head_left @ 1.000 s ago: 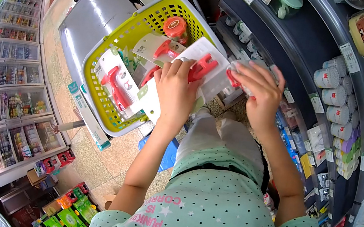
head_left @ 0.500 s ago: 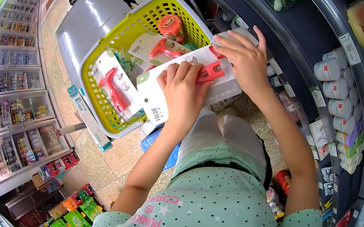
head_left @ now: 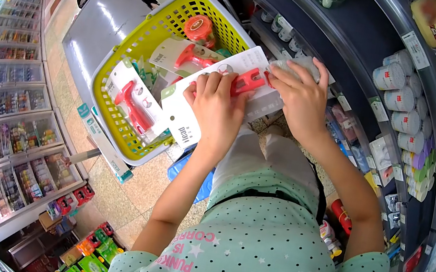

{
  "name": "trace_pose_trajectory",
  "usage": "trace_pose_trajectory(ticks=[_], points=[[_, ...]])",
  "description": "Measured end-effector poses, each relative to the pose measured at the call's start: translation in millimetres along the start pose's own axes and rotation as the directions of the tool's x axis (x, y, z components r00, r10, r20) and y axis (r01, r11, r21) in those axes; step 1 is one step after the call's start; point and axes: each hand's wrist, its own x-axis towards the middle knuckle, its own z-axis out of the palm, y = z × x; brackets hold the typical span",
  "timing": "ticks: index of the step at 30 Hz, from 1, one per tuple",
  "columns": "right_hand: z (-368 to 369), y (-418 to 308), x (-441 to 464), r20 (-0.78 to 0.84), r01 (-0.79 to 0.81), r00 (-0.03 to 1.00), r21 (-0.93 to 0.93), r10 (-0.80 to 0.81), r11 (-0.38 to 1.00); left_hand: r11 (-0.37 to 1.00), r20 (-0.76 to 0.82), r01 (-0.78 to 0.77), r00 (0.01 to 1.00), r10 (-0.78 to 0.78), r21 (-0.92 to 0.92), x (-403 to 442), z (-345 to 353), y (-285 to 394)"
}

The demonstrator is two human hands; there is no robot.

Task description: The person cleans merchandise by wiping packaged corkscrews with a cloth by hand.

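A white card package (head_left: 181,115) with a red tool (head_left: 247,81) on it lies across the right side of the yellow-green basket (head_left: 103,68). My left hand (head_left: 217,101) has its fingers closed round the red tool and the card. Beside it, my right hand (head_left: 302,95) holds a clear plastic cover (head_left: 296,65) at the package's far right end, with a small red piece under its fingertips. Inside the basket are two more carded red tools, one at the left (head_left: 136,108) and one in the middle (head_left: 192,58), and a red-lidded jar (head_left: 200,29).
Dark store shelves (head_left: 361,39) curve along the right, with rolled white goods (head_left: 399,103). Clear drawers (head_left: 17,131) line the left. A grey surface (head_left: 97,29) stands behind the basket. Below it lie a teal-and-white box (head_left: 107,143) and a blue object (head_left: 188,177) on the floor.
My right hand came in to the package's end, then shifted slightly right with the clear cover. My left hand has stayed on the package, which now shows more of its printed card.
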Motion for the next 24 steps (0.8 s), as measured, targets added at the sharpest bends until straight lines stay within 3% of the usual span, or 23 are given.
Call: trace_pose_trajectory(ticks=[4, 13, 16, 19, 22, 24], points=[[-4, -6, -8, -0.034, 0.012, 0.999, -0.038, -0.013, 0.999, 1.000, 0.016, 0.003, 1.000, -0.003, -0.003, -1, 0, 1], [-23, -21, -34, 0.062, 0.050, 0.997, -0.074, -0.045, 0.996, 1.000, 0.009, -0.004, 1.000, 0.004, 0.007, -2, -1, 3], [-28, -24, -48, 0.112, 0.052, 0.992, -0.002, -0.051, 0.999, 0.999, -0.025, -0.014, 1.000, 0.015, 0.042, -4, 0, 4], [-41, -20, -59, 0.297, -0.026, 0.955, 0.123, -0.012, 0.992, 0.999, -0.036, -0.008, 0.999, 0.010, 0.040, -4, 0, 3], [-53, -11, -58, 0.363, -0.175, 0.927, 0.190, 0.097, 0.966, 1.000, -0.039, -0.001, 0.999, 0.002, 0.014, -4, 2, -1], [-65, -3, -44, 0.265, -0.219, 0.950, 0.187, 0.165, 0.958, 1.000, -0.044, -0.003, 0.999, 0.002, -0.001, -6, 2, -1]])
